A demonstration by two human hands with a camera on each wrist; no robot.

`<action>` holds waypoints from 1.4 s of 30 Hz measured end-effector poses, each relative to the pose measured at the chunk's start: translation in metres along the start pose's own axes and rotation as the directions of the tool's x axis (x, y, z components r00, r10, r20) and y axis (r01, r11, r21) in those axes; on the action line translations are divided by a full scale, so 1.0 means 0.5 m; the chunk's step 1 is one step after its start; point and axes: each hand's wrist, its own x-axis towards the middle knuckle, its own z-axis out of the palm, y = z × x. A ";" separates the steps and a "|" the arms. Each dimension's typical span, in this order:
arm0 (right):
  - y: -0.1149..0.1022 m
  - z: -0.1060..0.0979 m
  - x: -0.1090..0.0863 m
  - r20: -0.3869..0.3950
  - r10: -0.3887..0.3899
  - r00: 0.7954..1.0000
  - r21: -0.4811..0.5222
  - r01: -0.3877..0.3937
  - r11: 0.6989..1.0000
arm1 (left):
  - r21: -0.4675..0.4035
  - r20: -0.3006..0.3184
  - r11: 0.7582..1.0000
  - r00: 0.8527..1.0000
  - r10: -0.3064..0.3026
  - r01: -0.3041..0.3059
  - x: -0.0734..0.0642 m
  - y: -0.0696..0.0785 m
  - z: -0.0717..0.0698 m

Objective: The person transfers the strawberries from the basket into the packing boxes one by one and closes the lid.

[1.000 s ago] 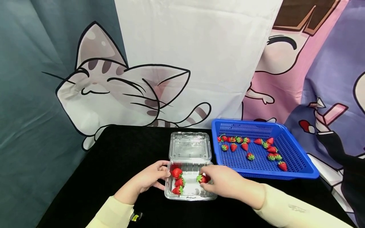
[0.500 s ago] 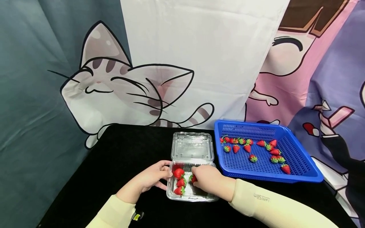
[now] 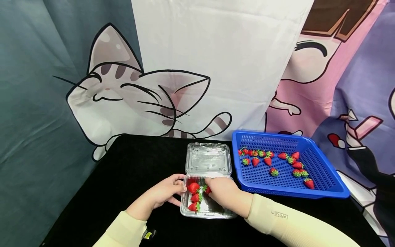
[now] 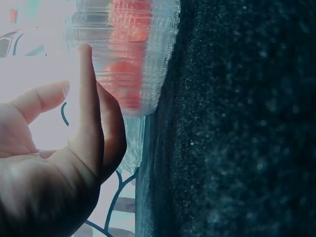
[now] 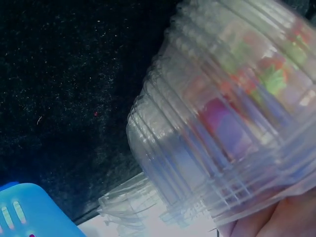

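Observation:
A clear plastic clamshell box (image 3: 213, 215) stands on the black table with its lid (image 3: 208, 159) folded back. Along the left side of its base lies a column of three strawberries (image 3: 194, 197). My right hand (image 3: 226, 192) reaches into the box and holds another strawberry (image 3: 207, 189) beside the top of that column; the fingertips are partly hidden. At the box's left wall is my left hand (image 3: 168, 190), its fingers fairly straight and the thumb spread apart. The left wrist view shows a straight finger (image 4: 88, 98) at the ribbed wall, with red fruit (image 4: 123, 84) behind the plastic.
To the right of the box stands a blue perforated basket (image 3: 334, 183) with several strawberries (image 3: 274, 172) scattered in it. Black cloth (image 3: 145, 154) covers the table. A printed curtain (image 3: 234, 51) hangs behind.
Carrying the strawberry, my right hand has moved left inside the box, then slightly farther back, to beside the column. The left hand keeps its place at the wall.

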 end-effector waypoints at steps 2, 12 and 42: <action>0.001 -0.001 -0.001 0.011 0.004 1.000 0.005 -0.004 1.000 | -0.005 0.000 1.000 1.000 -0.005 0.005 0.001 -0.001 0.000; 0.009 -0.039 -0.003 0.045 -0.033 0.998 0.070 0.029 0.997 | -0.010 -0.010 1.000 1.000 -0.005 0.005 -0.003 -0.008 -0.003; 0.350 -0.196 0.079 0.054 0.330 0.942 0.089 -0.334 0.938 | -0.023 0.018 1.000 1.000 0.001 -0.001 -0.003 0.001 -0.002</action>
